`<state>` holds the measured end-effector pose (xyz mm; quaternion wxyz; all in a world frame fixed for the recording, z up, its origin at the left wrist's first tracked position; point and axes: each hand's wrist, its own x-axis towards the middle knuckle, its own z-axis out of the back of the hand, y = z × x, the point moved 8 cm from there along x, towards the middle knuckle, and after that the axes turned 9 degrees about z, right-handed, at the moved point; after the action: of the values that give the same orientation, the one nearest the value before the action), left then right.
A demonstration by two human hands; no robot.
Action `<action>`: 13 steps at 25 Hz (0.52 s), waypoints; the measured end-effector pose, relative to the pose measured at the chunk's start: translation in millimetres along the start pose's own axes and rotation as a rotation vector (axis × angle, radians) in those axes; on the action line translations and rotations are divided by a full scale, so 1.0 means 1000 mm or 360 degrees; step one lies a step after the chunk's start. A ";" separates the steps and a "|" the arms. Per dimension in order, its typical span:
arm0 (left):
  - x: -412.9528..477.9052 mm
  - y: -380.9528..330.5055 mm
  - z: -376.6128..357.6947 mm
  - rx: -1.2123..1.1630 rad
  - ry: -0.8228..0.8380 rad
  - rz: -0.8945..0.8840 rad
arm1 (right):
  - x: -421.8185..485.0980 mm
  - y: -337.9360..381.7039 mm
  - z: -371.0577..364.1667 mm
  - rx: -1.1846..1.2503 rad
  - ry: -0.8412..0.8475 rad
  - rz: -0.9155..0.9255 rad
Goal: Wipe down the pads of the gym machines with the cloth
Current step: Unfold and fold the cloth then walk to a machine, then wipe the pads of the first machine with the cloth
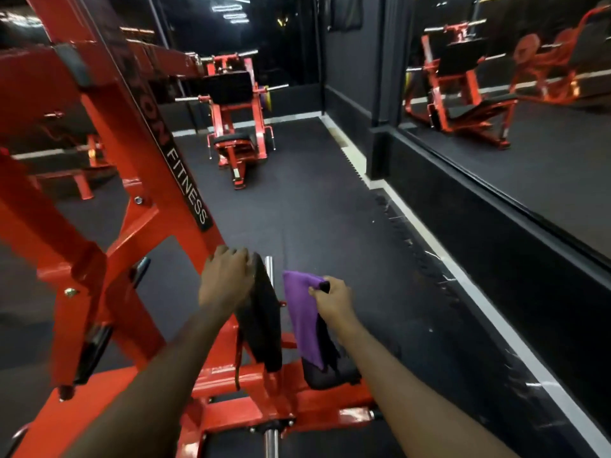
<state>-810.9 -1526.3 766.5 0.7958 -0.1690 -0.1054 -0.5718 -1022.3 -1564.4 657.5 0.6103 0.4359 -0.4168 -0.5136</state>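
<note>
Hands are both closed: the cloth [302, 312] is pinched by the right hand [334, 300] and hung against the right pad [334, 375], while the left pad [264, 325] is gripped at its top by the left hand [226, 276].

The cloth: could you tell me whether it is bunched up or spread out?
Spread out: the cloth hangs flat down the face of the pad, with the right hand pinching its top edge.

1 wide-angle view from the person's head looks forward and down, close over a red machine [109, 180] at lower left, facing along the dark floor [297, 209], with a mirror wall [529, 160] on the right.
</note>
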 end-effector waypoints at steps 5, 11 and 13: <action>0.075 0.023 -0.043 0.0885 0.0069 -0.0245 | 0.066 -0.016 -0.068 0.0157 0.0166 -0.0080; 0.107 0.033 -0.079 0.1571 0.0217 -0.0225 | 0.087 -0.042 -0.160 0.0238 0.0579 0.0345; 0.110 0.034 -0.085 0.1685 0.0170 -0.0339 | 0.088 -0.046 -0.170 0.0136 0.0465 0.0459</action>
<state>-745.1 -1646.1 723.5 0.7141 0.2959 -0.3551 -0.5258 -860.7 -1638.0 571.9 0.7124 0.4672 -0.4032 -0.3341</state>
